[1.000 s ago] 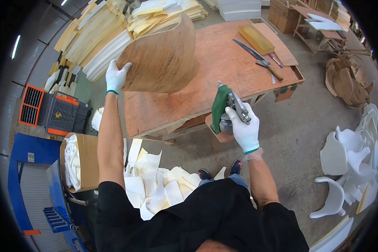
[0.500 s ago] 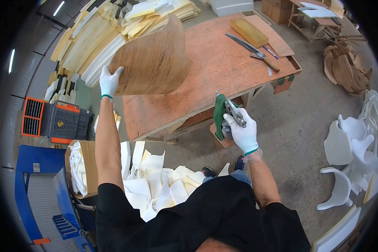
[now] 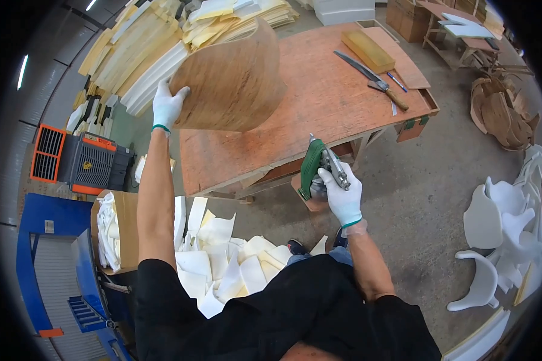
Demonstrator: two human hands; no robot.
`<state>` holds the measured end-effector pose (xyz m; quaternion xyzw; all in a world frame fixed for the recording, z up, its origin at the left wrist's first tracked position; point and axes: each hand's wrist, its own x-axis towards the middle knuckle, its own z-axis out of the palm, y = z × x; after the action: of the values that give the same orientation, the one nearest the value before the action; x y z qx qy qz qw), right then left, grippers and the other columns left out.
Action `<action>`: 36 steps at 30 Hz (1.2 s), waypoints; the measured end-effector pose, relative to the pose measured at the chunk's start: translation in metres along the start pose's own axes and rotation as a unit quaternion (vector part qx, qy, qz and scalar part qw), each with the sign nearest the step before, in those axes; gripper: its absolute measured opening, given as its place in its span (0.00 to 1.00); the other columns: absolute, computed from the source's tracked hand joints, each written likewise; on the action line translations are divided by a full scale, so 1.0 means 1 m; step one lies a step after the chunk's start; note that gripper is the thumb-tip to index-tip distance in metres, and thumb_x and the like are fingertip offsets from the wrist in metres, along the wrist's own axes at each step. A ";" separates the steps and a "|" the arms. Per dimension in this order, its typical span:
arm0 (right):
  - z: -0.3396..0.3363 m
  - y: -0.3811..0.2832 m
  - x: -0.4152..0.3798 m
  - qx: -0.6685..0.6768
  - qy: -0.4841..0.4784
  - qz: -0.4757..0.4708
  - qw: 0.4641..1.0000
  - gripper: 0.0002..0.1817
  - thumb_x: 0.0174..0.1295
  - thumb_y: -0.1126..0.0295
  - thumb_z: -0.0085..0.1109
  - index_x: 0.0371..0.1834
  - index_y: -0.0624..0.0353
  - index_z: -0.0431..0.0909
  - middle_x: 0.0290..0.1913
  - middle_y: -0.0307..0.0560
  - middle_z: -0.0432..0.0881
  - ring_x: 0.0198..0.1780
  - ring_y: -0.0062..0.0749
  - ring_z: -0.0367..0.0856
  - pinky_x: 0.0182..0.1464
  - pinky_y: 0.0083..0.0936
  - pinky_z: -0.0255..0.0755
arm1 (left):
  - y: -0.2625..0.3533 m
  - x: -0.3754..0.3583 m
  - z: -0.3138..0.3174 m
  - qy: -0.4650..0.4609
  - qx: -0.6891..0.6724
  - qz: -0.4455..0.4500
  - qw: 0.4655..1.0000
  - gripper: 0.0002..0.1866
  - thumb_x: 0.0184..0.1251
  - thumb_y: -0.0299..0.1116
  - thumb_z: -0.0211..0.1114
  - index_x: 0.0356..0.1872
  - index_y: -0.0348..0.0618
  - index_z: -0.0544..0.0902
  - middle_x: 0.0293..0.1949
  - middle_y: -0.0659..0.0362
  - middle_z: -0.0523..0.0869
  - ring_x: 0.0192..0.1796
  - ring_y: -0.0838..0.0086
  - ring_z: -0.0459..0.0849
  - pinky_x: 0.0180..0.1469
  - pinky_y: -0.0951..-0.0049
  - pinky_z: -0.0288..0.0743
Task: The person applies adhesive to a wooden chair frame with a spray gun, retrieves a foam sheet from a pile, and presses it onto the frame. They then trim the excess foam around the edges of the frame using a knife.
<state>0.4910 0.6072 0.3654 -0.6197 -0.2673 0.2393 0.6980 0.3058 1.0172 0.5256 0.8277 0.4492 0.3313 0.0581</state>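
Observation:
My left hand, in a white glove, grips the left edge of a curved plywood panel, thumb on the near face. The panel stands tilted over the left part of the wooden worktable. Gloved too, my right hand is closed around a metal spray gun with a green-wrapped part beside it. Its nozzle points up toward the table's front edge, apart from the panel. My right fingers are partly hidden behind the gun.
On the table lie a large knife, a yellow block and a blue pen. Foam sheets are stacked behind. White foam pieces cover the floor near my feet. White moulded shells and curved plywood pieces lie at right.
The camera view has shifted slightly, so the table and panel sit a little farther right. My right hand and the spray gun have moved slightly left and down. Both grips stay the same.

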 end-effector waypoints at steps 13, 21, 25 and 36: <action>-0.064 -0.030 -0.018 -0.016 0.048 -0.018 0.999 0.19 0.63 0.76 0.67 0.58 0.65 0.81 0.44 0.41 0.87 0.43 0.17 0.81 0.48 0.20 0.77 | 0.121 0.058 0.060 -0.172 0.178 0.106 0.963 0.27 0.54 0.52 0.73 0.48 0.41 0.83 0.49 0.45 0.87 0.54 0.53 0.85 0.56 0.58 0.76; -0.070 -0.043 -0.011 -0.019 0.059 0.007 0.998 0.18 0.63 0.77 0.67 0.57 0.67 0.81 0.44 0.43 0.87 0.43 0.19 0.82 0.47 0.20 0.77 | 0.140 0.068 0.108 -0.186 0.156 0.049 0.969 0.41 0.52 0.52 0.74 0.66 0.41 0.74 0.60 0.43 0.82 0.63 0.52 0.80 0.65 0.60 0.73; -0.051 -0.057 0.010 0.008 0.028 -0.008 1.000 0.18 0.64 0.77 0.67 0.57 0.68 0.80 0.43 0.42 0.87 0.42 0.19 0.82 0.47 0.20 0.77 | 0.117 0.066 0.050 0.053 0.009 0.117 0.992 0.40 0.55 0.50 0.76 0.67 0.40 0.76 0.61 0.43 0.82 0.64 0.54 0.80 0.66 0.61 0.72; -0.015 -0.086 0.034 -0.029 -0.066 -0.089 0.993 0.14 0.66 0.71 0.67 0.50 0.66 0.80 0.35 0.43 0.87 0.36 0.17 0.81 0.41 0.21 0.77 | -0.089 -0.403 0.074 -0.229 0.121 -0.187 0.948 0.24 0.66 0.52 0.67 0.42 0.37 0.84 0.41 0.42 0.88 0.46 0.53 0.88 0.49 0.56 0.79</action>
<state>0.5270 0.6085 0.4519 -0.5959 -0.3740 0.2092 0.6791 0.1354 0.7696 0.2331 0.7833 0.6071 0.0593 0.1200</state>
